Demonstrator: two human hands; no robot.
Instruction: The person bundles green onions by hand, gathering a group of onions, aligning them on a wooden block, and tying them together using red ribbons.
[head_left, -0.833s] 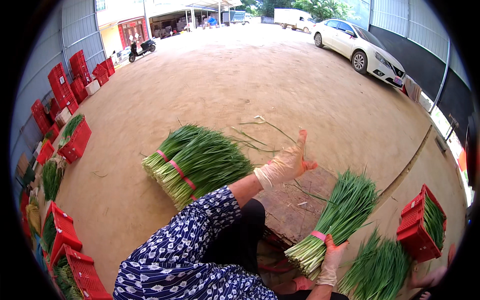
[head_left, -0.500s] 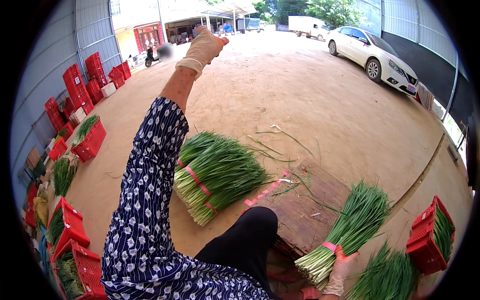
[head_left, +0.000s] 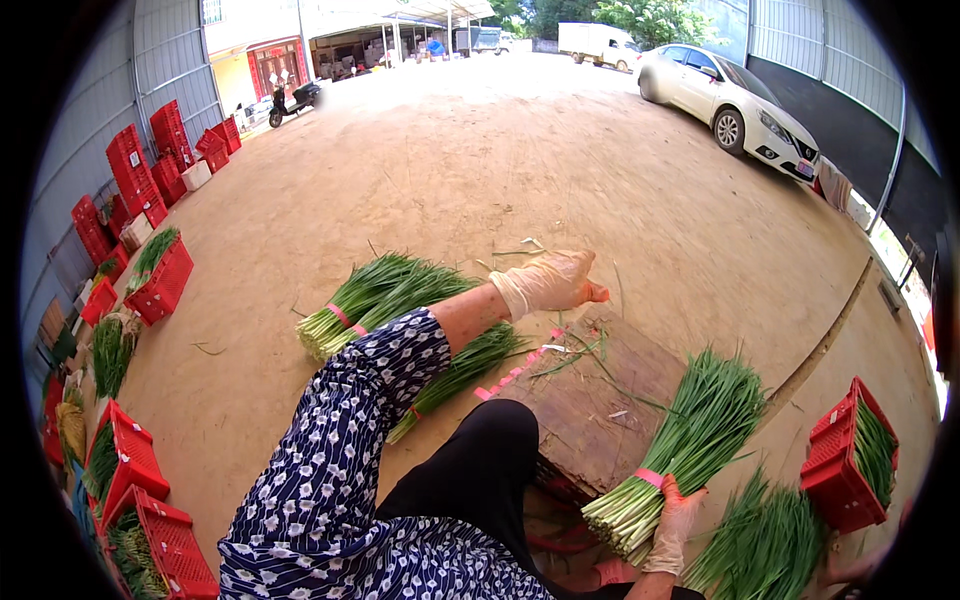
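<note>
A bunch of garlic chives [head_left: 705, 420], bound with a pink band, lies slanting across the right side of a worn wooden board [head_left: 600, 430]. My right hand [head_left: 676, 525], in a thin glove, grips its pale stem end. My left hand [head_left: 550, 282], also gloved, is in front of the board's far left corner. Its fingertips point right and sit apart, with nothing visible in them. Behind that forearm lie stacked banded bunches of chives [head_left: 385, 285], partly hidden by my sleeve. Short pink strips [head_left: 520, 368] line the board's left edge.
Loose chives [head_left: 765, 545] lie right of the board, beside a red crate [head_left: 850, 455] holding more. Red crates of greens [head_left: 160, 280] run along the left wall. A white car [head_left: 735, 100] stands far right, a scooter [head_left: 293, 102] far left.
My left hand has come down and right from its raised, stretched-out position toward the board. My right hand keeps its grip on the chives. The view has shifted slightly.
</note>
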